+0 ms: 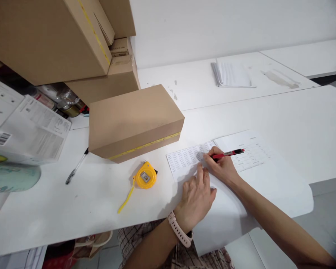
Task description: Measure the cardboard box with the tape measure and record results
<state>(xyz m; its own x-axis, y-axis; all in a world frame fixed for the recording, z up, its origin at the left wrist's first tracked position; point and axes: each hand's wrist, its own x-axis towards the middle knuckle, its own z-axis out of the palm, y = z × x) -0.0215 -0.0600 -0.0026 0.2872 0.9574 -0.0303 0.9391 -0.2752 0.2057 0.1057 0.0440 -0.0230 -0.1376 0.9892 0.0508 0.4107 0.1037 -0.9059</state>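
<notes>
A red and black pen (230, 153) is gripped in my right hand (223, 167), its tip down at a sheet covered in columns of small writing (182, 158). My left hand (196, 196) lies on the paper with its fingers stretched out, just below the pen tip, and wears a pale pink wristband. Under my right forearm lies another white sheet with printed lines (252, 157). To the left of my hands sits a yellow tape measure (145, 175) with a yellow strap. Behind it stands a closed cardboard box (137, 116) with a yellow strip along its side.
Larger cardboard boxes (44, 41) are stacked at the back left. A clear pen (77, 166) lies on the white table (100, 201) near a white carton with a barcode (36, 130). A stack of papers (232, 74) rests by the wall.
</notes>
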